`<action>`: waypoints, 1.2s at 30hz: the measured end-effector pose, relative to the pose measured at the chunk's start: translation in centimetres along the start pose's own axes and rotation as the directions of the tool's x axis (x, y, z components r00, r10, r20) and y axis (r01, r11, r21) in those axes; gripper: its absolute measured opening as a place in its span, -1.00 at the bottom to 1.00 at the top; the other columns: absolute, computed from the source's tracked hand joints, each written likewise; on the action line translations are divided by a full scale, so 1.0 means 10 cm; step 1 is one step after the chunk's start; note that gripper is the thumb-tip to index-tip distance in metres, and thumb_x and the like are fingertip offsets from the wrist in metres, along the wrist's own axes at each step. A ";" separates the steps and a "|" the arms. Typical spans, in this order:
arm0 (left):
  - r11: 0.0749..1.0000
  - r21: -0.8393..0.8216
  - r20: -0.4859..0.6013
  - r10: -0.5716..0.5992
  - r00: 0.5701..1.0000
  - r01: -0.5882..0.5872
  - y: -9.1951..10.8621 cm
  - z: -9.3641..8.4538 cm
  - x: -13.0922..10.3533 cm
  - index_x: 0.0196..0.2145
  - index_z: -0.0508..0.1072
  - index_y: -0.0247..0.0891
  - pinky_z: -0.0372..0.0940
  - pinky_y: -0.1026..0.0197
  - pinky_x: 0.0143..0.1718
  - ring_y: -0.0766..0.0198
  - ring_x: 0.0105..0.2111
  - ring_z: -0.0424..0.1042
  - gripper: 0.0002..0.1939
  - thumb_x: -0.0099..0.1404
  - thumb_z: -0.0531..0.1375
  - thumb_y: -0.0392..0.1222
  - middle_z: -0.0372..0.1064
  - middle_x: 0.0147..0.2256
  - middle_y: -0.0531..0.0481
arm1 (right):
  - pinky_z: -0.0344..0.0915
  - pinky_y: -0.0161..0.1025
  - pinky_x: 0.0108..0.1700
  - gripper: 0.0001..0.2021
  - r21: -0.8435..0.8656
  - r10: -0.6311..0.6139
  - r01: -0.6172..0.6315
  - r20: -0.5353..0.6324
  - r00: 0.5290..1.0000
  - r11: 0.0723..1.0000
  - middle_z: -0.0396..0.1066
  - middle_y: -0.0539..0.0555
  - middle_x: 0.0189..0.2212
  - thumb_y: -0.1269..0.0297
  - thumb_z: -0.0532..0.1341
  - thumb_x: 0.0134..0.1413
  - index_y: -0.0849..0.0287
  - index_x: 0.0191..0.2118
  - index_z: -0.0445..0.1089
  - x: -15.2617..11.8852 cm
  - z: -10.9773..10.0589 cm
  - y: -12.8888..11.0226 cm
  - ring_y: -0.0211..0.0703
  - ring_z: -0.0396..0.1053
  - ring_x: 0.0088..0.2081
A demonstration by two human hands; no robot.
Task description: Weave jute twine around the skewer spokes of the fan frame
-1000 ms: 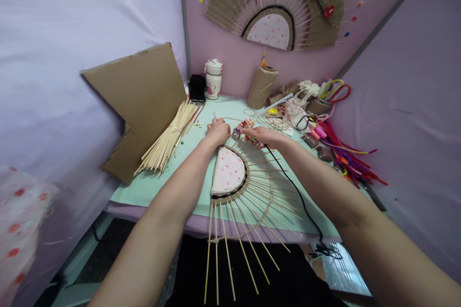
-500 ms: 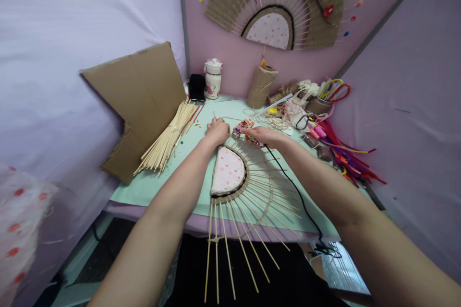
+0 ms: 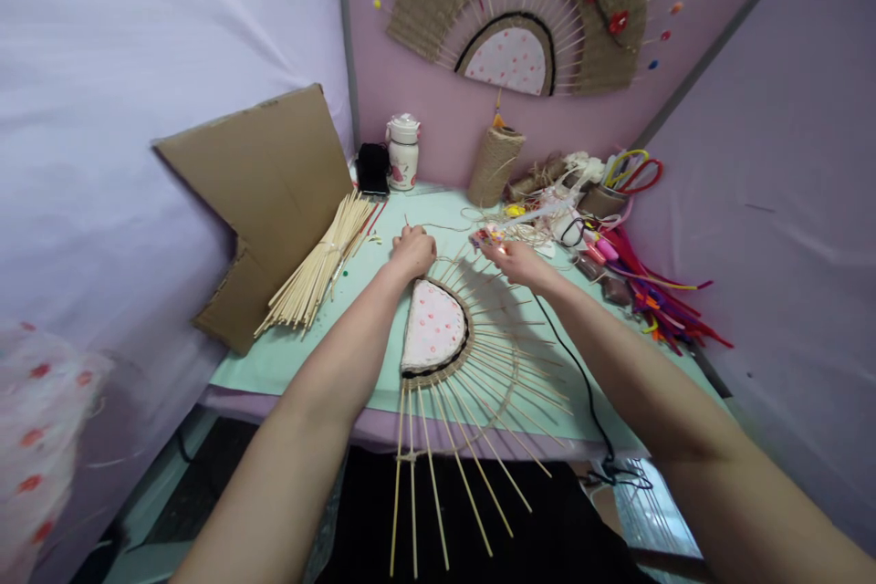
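Note:
A half-round fan frame [image 3: 435,328] with a spotted white centre lies on the table, its thin wooden sticks [image 3: 472,474] spreading right and towards me. A ring of twine [image 3: 510,392] crosses the sticks. My left hand [image 3: 413,252] is closed at the frame's far end, fingers pinched on twine beside the outermost sticks; its fingertips are partly hidden. In my right hand [image 3: 516,263] is a flower-patterned glue gun [image 3: 487,238], blurred, with a pale glue stick [image 3: 540,212] behind it and a black cord [image 3: 581,374] trailing down. It hovers above the far sticks.
On the left, a bundle of sticks [image 3: 321,260] lies against bent cardboard [image 3: 266,192]. A white bottle [image 3: 403,153] and a twine spool [image 3: 495,166] stand at the back. Pipe cleaners [image 3: 667,292] and craft bits crowd the right side. A finished fan [image 3: 424,14] hangs on the wall.
My right hand has moved the glue gun to the right, away from my left hand. The left hand and the fan frame have stayed in place.

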State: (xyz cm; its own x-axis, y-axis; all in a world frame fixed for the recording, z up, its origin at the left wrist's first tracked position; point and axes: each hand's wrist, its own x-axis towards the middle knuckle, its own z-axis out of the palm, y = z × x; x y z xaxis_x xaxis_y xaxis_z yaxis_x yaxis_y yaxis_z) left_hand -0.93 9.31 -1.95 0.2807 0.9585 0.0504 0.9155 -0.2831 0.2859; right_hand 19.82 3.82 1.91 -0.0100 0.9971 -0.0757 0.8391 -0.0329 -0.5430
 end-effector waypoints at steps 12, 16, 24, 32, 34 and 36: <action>0.998 -0.038 -0.038 0.041 0.998 -0.043 -0.02 0.07 0.04 -0.16 0.57 -0.30 0.28 0.03 0.07 0.04 0.01 0.37 -0.67 0.27 0.03 -0.37 0.40 -0.03 -0.25 | 0.23 -0.22 -0.34 -0.69 -0.499 0.110 -0.147 -0.104 0.988 0.854 0.51 0.31 -0.26 0.09 0.10 0.24 0.24 -0.21 0.44 -0.92 -0.34 1.54 0.05 0.48 -0.28; 0.998 -0.032 -0.051 0.050 0.997 -0.051 -0.02 0.07 0.05 -0.18 0.56 -0.33 0.27 0.08 0.09 0.07 -0.01 0.39 -0.69 0.26 0.05 -0.38 0.42 -0.06 -0.25 | 0.31 -0.15 -0.13 -0.62 -0.535 0.049 -0.118 -0.142 0.989 0.837 0.47 0.40 -0.10 0.09 0.13 0.25 0.30 -0.03 0.41 -0.97 -0.27 1.72 0.14 0.47 -0.08; 0.997 -0.048 -0.070 0.052 0.996 -0.055 -0.03 0.07 0.06 -0.21 0.56 -0.37 0.27 0.17 0.11 0.09 0.00 0.41 -0.74 0.22 0.10 -0.36 0.35 -0.02 -0.25 | 0.28 0.05 0.03 -0.40 -0.634 0.060 -0.108 -0.097 0.993 0.766 0.39 0.47 0.03 0.05 0.21 0.17 0.34 0.21 0.26 -0.99 -0.46 1.34 0.32 0.39 0.05; 0.997 -0.058 -0.068 0.047 0.997 -0.051 -0.01 0.05 0.05 -0.20 0.55 -0.39 0.28 0.19 0.09 0.10 -0.04 0.44 -0.74 0.21 0.11 -0.38 0.37 -0.05 -0.26 | 0.19 0.00 0.20 -0.54 -0.425 -0.383 0.385 0.093 0.919 0.820 0.36 0.30 0.11 0.14 0.17 0.24 0.25 0.18 0.33 -0.47 -0.18 0.32 0.16 0.29 0.14; 0.997 -0.060 -0.067 0.046 0.997 -0.050 0.00 0.05 0.05 -0.21 0.55 -0.37 0.29 0.18 0.08 0.10 -0.04 0.44 -0.75 0.21 0.11 -0.38 0.37 -0.06 -0.25 | 0.17 -0.01 0.21 -0.61 -0.363 -0.469 0.477 0.118 0.875 0.800 0.38 0.28 0.10 0.25 0.16 0.25 0.25 0.15 0.36 -0.25 -0.01 0.16 0.12 0.29 0.13; 0.997 -0.064 -0.067 0.045 0.997 -0.049 0.00 0.05 0.05 -0.22 0.55 -0.36 0.29 0.19 0.08 0.10 -0.03 0.44 -0.76 0.21 0.12 -0.38 0.37 -0.07 -0.24 | 0.16 -0.02 0.22 -0.65 -0.338 -0.523 0.534 0.132 0.842 0.775 0.40 0.27 0.08 0.37 0.14 0.24 0.25 0.12 0.39 -0.04 0.15 0.07 0.07 0.30 0.12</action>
State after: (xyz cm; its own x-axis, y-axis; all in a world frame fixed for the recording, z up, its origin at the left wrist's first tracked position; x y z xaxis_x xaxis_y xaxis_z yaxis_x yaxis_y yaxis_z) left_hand -0.64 9.74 -2.39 0.3014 0.9450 0.1272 0.8802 -0.3270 0.3439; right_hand 19.60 3.26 0.36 -0.5192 0.8476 0.1095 0.8285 0.5306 -0.1790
